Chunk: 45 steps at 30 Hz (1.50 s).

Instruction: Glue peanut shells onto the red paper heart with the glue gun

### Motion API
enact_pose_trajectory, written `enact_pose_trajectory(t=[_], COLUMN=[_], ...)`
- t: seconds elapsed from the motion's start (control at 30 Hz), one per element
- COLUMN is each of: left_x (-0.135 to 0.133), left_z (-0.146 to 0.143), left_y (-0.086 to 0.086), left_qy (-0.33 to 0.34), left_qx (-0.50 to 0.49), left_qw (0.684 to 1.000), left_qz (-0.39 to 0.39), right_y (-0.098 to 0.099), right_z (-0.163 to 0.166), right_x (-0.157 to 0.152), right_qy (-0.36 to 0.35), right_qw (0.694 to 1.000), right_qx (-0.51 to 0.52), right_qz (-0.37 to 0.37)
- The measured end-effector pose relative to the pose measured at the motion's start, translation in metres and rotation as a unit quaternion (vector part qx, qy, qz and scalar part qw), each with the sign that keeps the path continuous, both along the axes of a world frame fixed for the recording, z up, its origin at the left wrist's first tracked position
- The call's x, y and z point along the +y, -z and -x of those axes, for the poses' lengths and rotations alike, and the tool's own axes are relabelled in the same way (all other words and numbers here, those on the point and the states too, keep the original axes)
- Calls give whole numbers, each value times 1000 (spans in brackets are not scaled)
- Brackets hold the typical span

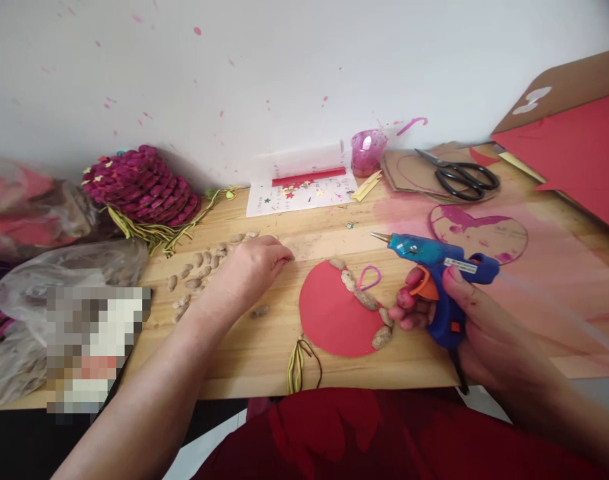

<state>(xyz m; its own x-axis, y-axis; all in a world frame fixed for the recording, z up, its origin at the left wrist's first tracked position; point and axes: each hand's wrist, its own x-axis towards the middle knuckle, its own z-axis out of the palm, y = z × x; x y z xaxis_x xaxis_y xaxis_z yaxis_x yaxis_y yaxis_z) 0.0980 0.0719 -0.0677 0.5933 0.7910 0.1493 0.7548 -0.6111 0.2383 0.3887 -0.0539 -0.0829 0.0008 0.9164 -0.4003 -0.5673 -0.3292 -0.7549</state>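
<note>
Right hand (477,320) grips glue gun (424,250); left hand (254,263) pinched closed (contents unclear). Squeezing trigger (425,287) early could drip on bench (319,233), by red disc (334,310) between hands.

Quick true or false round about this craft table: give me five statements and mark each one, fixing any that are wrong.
1. The right hand holds a blue glue gun. True.
2. The scissors lie on the red disc. False: they lie on a piece of brown cardboard near the wall.
3. Peanuts line the whole rim of the red disc. False: they run along only part of it, on the side nearer the glue gun.
4. Loose peanuts lie on the table beside the left hand. True.
5. The heart-shaped cardboard is free of paint. False: it has magenta paint on it.
</note>
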Motion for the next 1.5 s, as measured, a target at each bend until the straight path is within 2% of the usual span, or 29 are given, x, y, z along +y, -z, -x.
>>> enact_pose_trajectory(t=[0.13, 0.2, 0.27, 0.37, 0.43, 0.5, 0.57, 0.7, 0.87, 1.03, 1.5], left_x=[-5, -11, -20, -35, -45, -54, -62, -73, -81, -88, -97], left_z=[-1, -3, -6, -13, -19, -24, -28, -32, -34, -34, -36], left_y=[-5, -10, -15, -19, -19, -17, -15, -12, -13, -15, -22], left_qy=[-80, -131, -155, -148, -151, -162, -170, -169, -152, -151, -150], left_qx=[-96, -202, -331, -489, -543, -564, -571, -576, -580, -579, -592], left_qw=[990, 960, 894, 748, 663, 610, 584, 556, 545, 549, 550], left_qz=[67, 145, 258, 424, 494, 532, 552, 575, 587, 583, 569], right_y=[-1, 0, 0, -2, -5, -8, -12, -16, -23, -29, -26], right_z=[2, 2, 3, 3, 4, 6, 9, 12, 15, 17, 15], right_x=[-1, -3, -7, -19, -29, -37, -43, -48, -53, -58, -67], right_qy=[-14, -21, -36, -88, -120, -138, -146, -145, -138, -133, -137], right_qw=[999, 998, 995, 984, 969, 953, 940, 926, 913, 905, 903], right_qx=[-19, -40, -60, -113, -165, -211, -240, -278, -316, -332, -331], right_qz=[-33, -53, -71, -110, -139, -169, -195, -210, -216, -230, -237])
